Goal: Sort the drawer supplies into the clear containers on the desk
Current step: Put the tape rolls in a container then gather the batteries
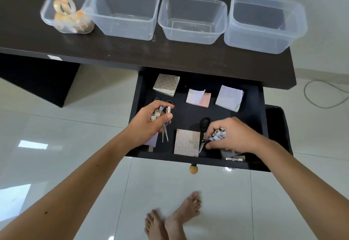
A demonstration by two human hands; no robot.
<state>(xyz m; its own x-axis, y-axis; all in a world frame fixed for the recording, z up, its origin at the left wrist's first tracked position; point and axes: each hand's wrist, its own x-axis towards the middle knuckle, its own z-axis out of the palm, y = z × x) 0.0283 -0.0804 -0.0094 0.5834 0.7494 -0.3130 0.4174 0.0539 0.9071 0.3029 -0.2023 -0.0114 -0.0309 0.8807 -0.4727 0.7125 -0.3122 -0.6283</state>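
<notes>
The black drawer (253, 126) is pulled out under the dark desk (132, 54). My left hand (149, 124) grips several batteries (160, 112) over a pair of scissors (164, 134) at the drawer's left. My right hand (234, 135) grips another bunch of batteries (219, 135) low in the drawer, beside black-handled scissors (204, 126). Sticky note pads lie in the drawer: one at the back left (166, 84), a pink one (198, 98), a pale one (229, 98) and one at the front (187, 142). Several clear containers stand on the desk: the leftmost (47, 15) holds tape rolls (66, 13); the other three (124, 11) (192, 19) (264, 22) hold nothing.
A round wooden knob (193, 169) sticks out from the drawer front. My bare feet (173, 219) stand on the white tiled floor below. A cable (321, 96) curls on the floor at the right. A purple pad (153, 141) shows under my left wrist.
</notes>
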